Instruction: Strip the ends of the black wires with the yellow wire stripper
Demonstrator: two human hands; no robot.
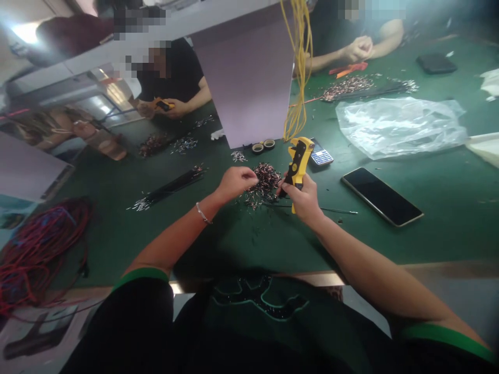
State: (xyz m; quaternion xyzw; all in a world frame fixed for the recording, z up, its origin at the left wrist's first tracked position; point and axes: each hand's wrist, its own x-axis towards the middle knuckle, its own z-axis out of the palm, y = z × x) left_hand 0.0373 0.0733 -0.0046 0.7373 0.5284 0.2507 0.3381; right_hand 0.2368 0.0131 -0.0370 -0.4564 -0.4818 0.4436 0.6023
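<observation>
Yellow tool (298, 163) sits in right hand (306, 199) — near wire pieces (265, 179)

The 2 arms reach forward from the lower sides of the view and converge near the centre, the hands apart at a similar height. The left forearm (179, 228) slants up and rightward; its left hand (237, 183) is curled, back facing up, thumb and index fingertip drawn together. The right forearm (362, 265) slants up and leftward, more of it showing. Its right hand (306, 200) is closed in a grip, thumb extended leftward.
</observation>
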